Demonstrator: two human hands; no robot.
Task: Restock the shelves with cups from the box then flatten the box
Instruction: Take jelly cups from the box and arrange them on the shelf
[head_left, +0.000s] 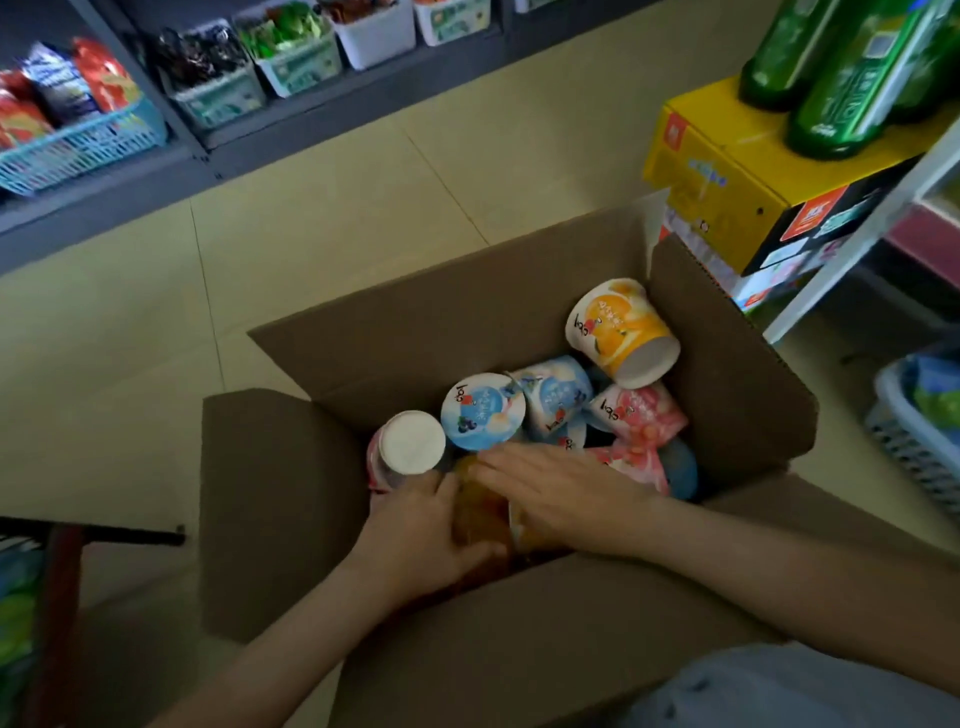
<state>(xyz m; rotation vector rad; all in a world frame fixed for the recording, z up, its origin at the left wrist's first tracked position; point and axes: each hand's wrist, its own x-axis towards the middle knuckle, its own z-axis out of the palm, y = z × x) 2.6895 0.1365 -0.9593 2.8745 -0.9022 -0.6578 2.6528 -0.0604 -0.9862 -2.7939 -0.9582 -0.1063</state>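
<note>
An open brown cardboard box (280, 499) stands on the floor with its flaps spread. Inside lie several snack cups: an orange one (621, 332) on its side at the far right, blue ones (483, 410), pink ones (641, 415) and one with its white bottom up (410, 441). Both my hands reach into the near part of the box. My left hand (421, 525) and my right hand (561, 488) curl round an orange-brown cup (480, 512) between them, which they largely hide.
A grey shelf (311, 130) with white bins and a blue basket (78, 150) of snack bags runs along the far left. A yellow carton (727, 171) with green bottles (841, 78) sits at the right, beside a white rack and a basket (914, 431). Beige tiled floor lies between.
</note>
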